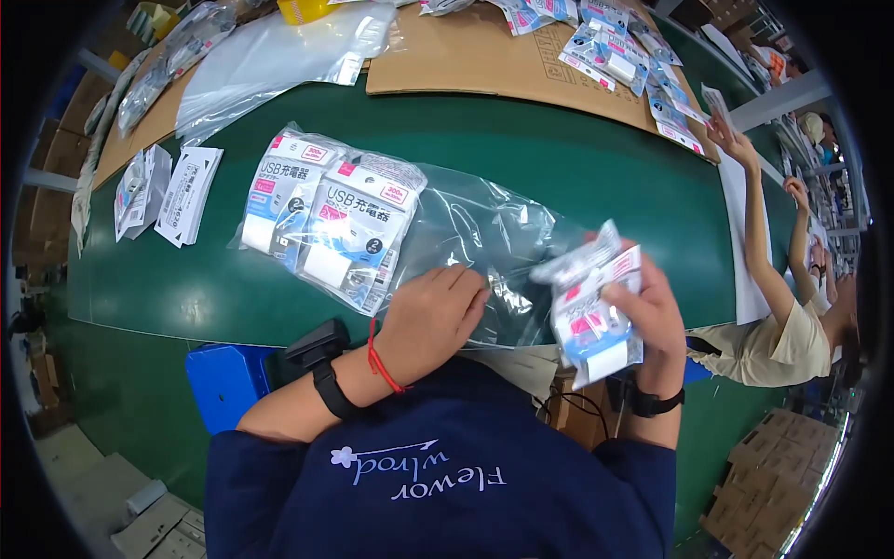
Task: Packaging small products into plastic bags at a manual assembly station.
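Note:
A large clear plastic bag (466,224) lies on the green table (596,177) with two white-and-blue packets (326,214) stacked at its closed far-left end. My left hand (433,317) presses down on the bag's open near end, fingers curled on the plastic. My right hand (647,312) holds a small bundle of the same white-and-blue packets (591,307) just to the right of the bag's mouth, above the table's front edge.
Sheets of brown cardboard (484,56) at the back carry more packets (624,51) and empty clear bags (279,51). White paper stacks (186,191) lie at the left. A co-worker's arm (754,214) reaches onto the table at the right. A blue bin (228,377) stands below.

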Tool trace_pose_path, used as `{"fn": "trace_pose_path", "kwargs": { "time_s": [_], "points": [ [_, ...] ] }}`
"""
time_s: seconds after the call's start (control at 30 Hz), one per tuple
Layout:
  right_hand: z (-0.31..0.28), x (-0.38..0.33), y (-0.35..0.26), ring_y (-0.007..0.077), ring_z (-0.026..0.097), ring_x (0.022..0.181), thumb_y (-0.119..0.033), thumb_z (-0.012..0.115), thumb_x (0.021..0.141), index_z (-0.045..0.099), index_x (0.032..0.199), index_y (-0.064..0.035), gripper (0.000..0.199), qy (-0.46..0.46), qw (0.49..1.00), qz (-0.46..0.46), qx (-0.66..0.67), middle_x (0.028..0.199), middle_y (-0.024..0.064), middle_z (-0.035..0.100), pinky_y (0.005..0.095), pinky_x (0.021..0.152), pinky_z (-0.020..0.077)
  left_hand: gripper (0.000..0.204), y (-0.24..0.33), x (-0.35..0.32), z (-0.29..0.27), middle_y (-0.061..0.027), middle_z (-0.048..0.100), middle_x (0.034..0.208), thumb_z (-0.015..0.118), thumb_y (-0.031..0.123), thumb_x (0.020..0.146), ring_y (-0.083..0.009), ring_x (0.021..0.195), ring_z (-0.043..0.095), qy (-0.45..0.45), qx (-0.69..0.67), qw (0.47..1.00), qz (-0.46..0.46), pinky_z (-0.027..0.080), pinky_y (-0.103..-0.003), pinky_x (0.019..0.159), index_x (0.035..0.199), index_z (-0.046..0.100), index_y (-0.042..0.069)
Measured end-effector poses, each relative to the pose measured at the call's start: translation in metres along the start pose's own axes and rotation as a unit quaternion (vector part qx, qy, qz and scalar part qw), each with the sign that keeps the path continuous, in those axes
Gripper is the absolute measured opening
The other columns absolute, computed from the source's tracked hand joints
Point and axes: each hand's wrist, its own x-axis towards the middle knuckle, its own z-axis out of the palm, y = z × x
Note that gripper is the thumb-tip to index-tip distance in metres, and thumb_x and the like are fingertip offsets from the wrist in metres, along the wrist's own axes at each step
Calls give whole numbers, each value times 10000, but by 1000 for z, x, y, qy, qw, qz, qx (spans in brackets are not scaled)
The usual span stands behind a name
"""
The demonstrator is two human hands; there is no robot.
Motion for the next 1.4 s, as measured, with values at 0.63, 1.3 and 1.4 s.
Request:
{"fn": "trace_pose_path", "kwargs": {
  "time_s": [0.63, 1.3, 1.4],
  "points": [
    [79, 70, 29, 113, 548, 1024, -165, 622, 895, 443, 1310, -15, 476, -379, 914, -27, -142, 1108, 60, 604, 276, 893, 451, 165, 34, -7, -29, -75, 514, 785, 607, 67, 712, -213, 632, 544, -45, 19, 992, 116, 453, -311, 543, 864, 556, 26],
    [138, 58, 37, 67, 564, 834, -216, 553, 955, 523, 1071, 15, 260, -83, 987, 98, 97, 968, 61, 627, 219, 733, 469, 260, 35, -10, -20, -60, 497, 793, 579, 96, 729, -181, 666, 557, -63, -8, 983, 174, 467, -278, 568, 973, 557, 10],
    [167, 69, 37, 73, 568, 805, -212, 560, 948, 517, 1089, 9, 265, 11, 980, 74, 183, 959, 63, 630, 207, 716, 461, 265, 35, -6, -24, -58, 495, 799, 578, 93, 730, -178, 667, 557, -41, -10, 983, 179, 468, -277, 568, 981, 558, 11]
  ]
}}
